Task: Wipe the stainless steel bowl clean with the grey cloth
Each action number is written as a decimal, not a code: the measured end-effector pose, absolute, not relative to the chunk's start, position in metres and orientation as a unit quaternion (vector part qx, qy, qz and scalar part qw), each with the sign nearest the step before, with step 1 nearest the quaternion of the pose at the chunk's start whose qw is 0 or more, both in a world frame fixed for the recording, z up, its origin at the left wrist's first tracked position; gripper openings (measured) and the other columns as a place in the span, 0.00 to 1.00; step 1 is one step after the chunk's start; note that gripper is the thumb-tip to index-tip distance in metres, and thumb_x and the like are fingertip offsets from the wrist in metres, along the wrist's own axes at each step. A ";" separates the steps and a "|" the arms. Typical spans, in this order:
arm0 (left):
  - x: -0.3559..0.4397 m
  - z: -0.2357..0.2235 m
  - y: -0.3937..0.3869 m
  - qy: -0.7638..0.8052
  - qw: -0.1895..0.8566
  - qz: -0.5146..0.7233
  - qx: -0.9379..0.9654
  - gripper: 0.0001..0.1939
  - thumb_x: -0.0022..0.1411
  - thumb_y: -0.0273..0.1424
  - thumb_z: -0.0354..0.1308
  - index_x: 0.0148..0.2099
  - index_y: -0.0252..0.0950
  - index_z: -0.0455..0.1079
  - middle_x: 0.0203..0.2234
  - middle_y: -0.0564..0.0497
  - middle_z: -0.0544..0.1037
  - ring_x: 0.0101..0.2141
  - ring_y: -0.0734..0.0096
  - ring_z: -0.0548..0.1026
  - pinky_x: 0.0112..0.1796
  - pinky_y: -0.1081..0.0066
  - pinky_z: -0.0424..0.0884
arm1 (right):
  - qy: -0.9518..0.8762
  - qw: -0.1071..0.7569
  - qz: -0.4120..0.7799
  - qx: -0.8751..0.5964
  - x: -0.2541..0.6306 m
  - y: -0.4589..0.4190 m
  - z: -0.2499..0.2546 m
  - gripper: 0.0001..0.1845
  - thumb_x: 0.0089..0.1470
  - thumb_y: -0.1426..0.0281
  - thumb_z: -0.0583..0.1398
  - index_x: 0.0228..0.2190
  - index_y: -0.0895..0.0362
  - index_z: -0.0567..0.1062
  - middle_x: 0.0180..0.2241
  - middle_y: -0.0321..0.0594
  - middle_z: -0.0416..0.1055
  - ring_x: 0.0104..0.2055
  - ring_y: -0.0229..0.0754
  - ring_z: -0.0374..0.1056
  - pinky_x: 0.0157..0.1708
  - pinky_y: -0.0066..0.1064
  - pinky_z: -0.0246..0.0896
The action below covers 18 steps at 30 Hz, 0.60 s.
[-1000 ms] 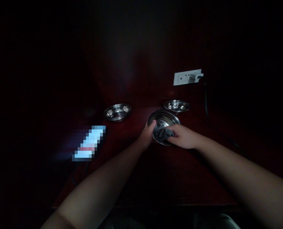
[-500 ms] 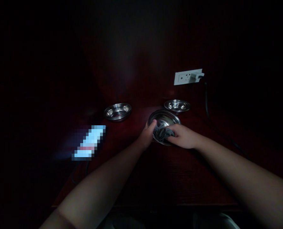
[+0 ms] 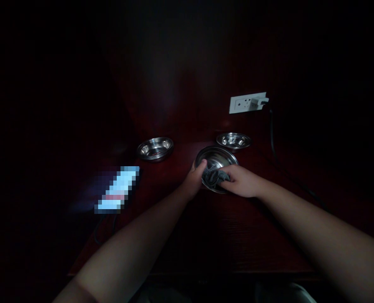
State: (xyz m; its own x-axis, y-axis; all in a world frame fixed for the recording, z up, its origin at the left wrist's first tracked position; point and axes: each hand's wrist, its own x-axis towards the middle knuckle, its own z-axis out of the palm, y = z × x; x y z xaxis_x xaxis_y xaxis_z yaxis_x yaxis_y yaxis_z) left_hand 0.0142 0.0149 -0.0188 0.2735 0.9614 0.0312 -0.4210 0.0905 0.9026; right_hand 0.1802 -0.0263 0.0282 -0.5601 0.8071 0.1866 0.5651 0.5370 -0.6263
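Note:
A shiny metal bowl (image 3: 220,156) is tilted toward me over the middle of the dark red table. My left hand (image 3: 194,179) grips its left side, thumb over the rim and the other fingers hidden behind. Inside the bowl, my right hand (image 3: 242,181) presses a bunched dark grey cloth (image 3: 215,176) against the lower wall. Its fingers are closed round the cloth and partly hidden by it. Just behind the held bowl stands another metal bowl (image 3: 234,141). Farther left are stacked metal bowls (image 3: 155,148).
A lit phone (image 3: 119,189), its screen blurred out, lies left of my arms with a cable below it. On the back wall a white socket (image 3: 246,103) holds a plug, whose black cable (image 3: 272,134) runs down to the right. The table's front edge (image 3: 199,274) is near me.
Both hands stay on the bowl and the cloth in nearly the same pose. Only a very slight shift of the whole view shows.

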 end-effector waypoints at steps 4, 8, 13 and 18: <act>0.015 -0.018 0.013 0.331 0.660 0.516 0.434 0.30 0.55 0.47 0.62 0.56 0.37 0.67 0.54 0.42 0.74 0.57 0.52 0.69 0.57 0.54 0.63 | -0.844 0.234 0.263 -0.404 0.181 -0.026 0.027 0.07 0.51 0.74 0.56 0.29 0.59 0.75 0.25 0.36 0.72 0.27 0.37 0.65 0.30 0.31 0.61; 0.015 -0.016 0.011 0.339 0.658 0.515 0.432 0.29 0.55 0.47 0.62 0.55 0.38 0.67 0.52 0.43 0.75 0.56 0.51 0.70 0.57 0.54 0.64 | -0.849 0.251 0.247 -0.393 0.179 -0.027 0.027 0.07 0.53 0.74 0.55 0.29 0.59 0.74 0.25 0.36 0.72 0.26 0.38 0.65 0.30 0.32 0.62; 0.015 -0.015 0.011 0.333 0.652 0.519 0.442 0.29 0.55 0.47 0.63 0.55 0.37 0.68 0.51 0.44 0.76 0.55 0.52 0.71 0.57 0.56 0.64 | -0.859 0.298 0.256 -0.329 0.172 -0.029 0.027 0.14 0.54 0.79 0.54 0.38 0.60 0.76 0.40 0.44 0.77 0.42 0.44 0.71 0.47 0.40 0.65; 0.015 -0.017 0.014 0.315 0.651 0.527 0.447 0.29 0.54 0.46 0.64 0.54 0.35 0.68 0.48 0.43 0.77 0.52 0.54 0.73 0.56 0.56 0.65 | -0.871 0.314 0.251 -0.281 0.171 -0.027 0.023 0.17 0.57 0.78 0.52 0.44 0.58 0.76 0.49 0.46 0.74 0.54 0.46 0.67 0.58 0.46 0.58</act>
State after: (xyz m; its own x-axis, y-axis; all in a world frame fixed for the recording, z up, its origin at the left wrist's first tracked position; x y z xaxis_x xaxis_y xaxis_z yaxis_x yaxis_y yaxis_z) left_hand 0.0153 0.0136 -0.0171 0.2462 0.9673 0.0610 -0.4048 0.0454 0.9133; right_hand 0.1712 -0.0274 0.0231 -0.6452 0.6469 0.4065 0.3308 0.7161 -0.6146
